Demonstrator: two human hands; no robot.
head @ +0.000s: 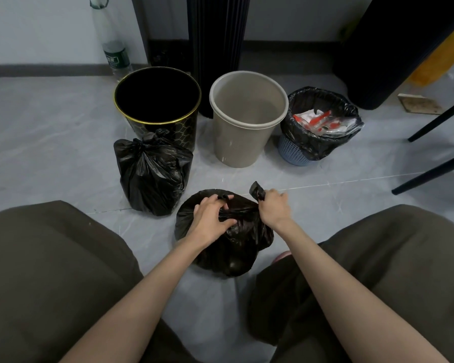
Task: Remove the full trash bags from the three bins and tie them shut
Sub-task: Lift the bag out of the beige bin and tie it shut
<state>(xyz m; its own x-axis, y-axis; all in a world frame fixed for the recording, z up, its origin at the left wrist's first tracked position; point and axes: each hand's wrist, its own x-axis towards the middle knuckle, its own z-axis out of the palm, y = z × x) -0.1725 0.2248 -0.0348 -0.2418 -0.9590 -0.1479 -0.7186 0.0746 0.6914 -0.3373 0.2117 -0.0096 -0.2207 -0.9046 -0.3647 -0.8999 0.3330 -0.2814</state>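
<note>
A black trash bag (236, 252) sits on the floor between my knees. My left hand (212, 218) grips one gathered corner of its mouth, and my right hand (274, 208) is closed on the other corner, which sticks up above the fist. A second black bag (152, 176), knotted at the top, stands to the left in front of the black bin with a gold rim (157, 100), which is empty. The beige bin (247, 119) in the middle is empty too. The small blue basket bin (296, 150) at the right holds a black liner (323, 137) with red and white wrappers inside.
A clear plastic bottle (113, 48) leans on the wall behind the black bin. A dark ribbed column (215, 35) stands behind the bins. Black chair legs (435, 119) cross the right side, next to a dark round object (378, 53). Grey tile floor (50, 127) lies to the left.
</note>
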